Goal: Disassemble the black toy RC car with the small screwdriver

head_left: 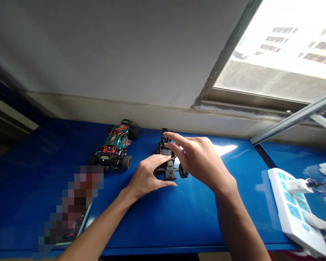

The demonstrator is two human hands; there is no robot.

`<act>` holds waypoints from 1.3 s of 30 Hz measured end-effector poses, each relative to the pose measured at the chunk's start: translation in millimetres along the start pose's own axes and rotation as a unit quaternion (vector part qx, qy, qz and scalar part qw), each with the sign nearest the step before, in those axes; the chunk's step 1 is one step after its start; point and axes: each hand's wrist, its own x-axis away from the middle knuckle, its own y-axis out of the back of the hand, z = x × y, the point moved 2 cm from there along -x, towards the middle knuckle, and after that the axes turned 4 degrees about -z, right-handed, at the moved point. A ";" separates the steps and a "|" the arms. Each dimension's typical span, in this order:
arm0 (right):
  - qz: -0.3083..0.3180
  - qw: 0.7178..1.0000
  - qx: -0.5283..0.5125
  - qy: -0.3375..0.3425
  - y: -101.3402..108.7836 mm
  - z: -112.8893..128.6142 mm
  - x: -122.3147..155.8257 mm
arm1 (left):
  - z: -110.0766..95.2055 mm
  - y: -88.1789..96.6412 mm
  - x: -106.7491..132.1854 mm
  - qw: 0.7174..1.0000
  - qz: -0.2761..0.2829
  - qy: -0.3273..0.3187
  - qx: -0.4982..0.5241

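A black toy car chassis (167, 168), without a body shell, lies on the blue tabletop. My left hand (145, 174) spans its near end from the left, fingertips resting on top and thumb stretched along the near edge. From the right, my right hand (203, 156) reaches over the chassis. Its index and middle fingers are curved and apart, their tips over the far half, and its thumb is hidden. A thin dark sliver shows by the left fingertips, too small to name. Left of my hands stands a green and orange toy car (116, 139) with black wheels.
A white power strip (296, 214) with plugs and cables lies at the right. A flat sheet or booklet (84, 221), partly pixelated, lies at the left front. Behind the blue table (201, 224) are a wall and a window; a metal post (285, 125) stands at right.
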 end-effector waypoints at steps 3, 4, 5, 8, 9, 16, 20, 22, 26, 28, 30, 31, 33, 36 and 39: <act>0.007 0.999 -0.040 0.012 -0.5 -1.9 0.9 | 0.3 0.4 0.0 1.000 -0.003 -0.003 -0.001; 0.010 0.998 -0.056 0.026 0.2 -1.9 1.7 | 0.5 0.4 0.0 1.000 -0.002 -0.002 -0.001; 0.010 0.997 -0.066 0.038 1.2 -1.6 2.5 | 0.6 0.4 0.1 1.000 -0.003 -0.002 -0.002; 0.009 0.998 -0.058 0.036 2.8 -0.5 2.5 | 0.9 0.1 0.2 1.000 -0.002 -0.004 -0.004; 0.008 0.999 -0.046 0.022 2.4 -0.4 1.6 | 0.9 -0.1 0.3 1.000 -0.002 -0.005 -0.004; 0.005 0.998 -0.052 0.036 0.1 -0.4 1.2 | 0.3 -0.5 0.4 1.000 -0.001 -0.004 -0.006; 0.001 0.996 -0.070 0.061 2.3 2.0 3.3 | 0.4 0.0 0.4 1.000 -0.002 -0.004 -0.005; -0.002 0.999 -0.043 0.031 0.9 1.7 1.6 | 0.9 0.2 0.5 1.000 -0.002 -0.007 -0.006; -0.016 1.000 -0.019 -0.015 -2.3 -1.7 -1.5 | 1.5 -0.2 0.6 1.000 -0.003 -0.015 -0.008; -0.018 0.999 -0.047 0.009 -1.3 -2.2 -0.9 | 1.3 -0.5 0.5 1.000 -0.005 -0.017 -0.009; -0.014 0.997 -0.067 0.037 1.1 -1.8 0.7 | 1.1 -0.5 0.6 1.000 -0.010 -0.019 -0.010; -0.011 0.996 -0.070 0.045 2.4 -1.5 1.4 | 1.0 -0.5 0.6 1.000 -0.011 -0.020 -0.010; -0.003 0.997 -0.064 0.040 3.8 -1.5 1.9 | 1.0 -0.3 0.7 1.000 -0.010 -0.020 -0.010; 0.005 1.000 -0.030 -0.003 2.5 -3.5 0.7 | 1.1 0.1 0.4 1.000 -0.007 -0.020 -0.011; -0.002 0.999 -0.033 -0.004 0.6 -4.8 -0.1 | 0.8 0.2 -0.2 1.000 -0.005 -0.019 -0.010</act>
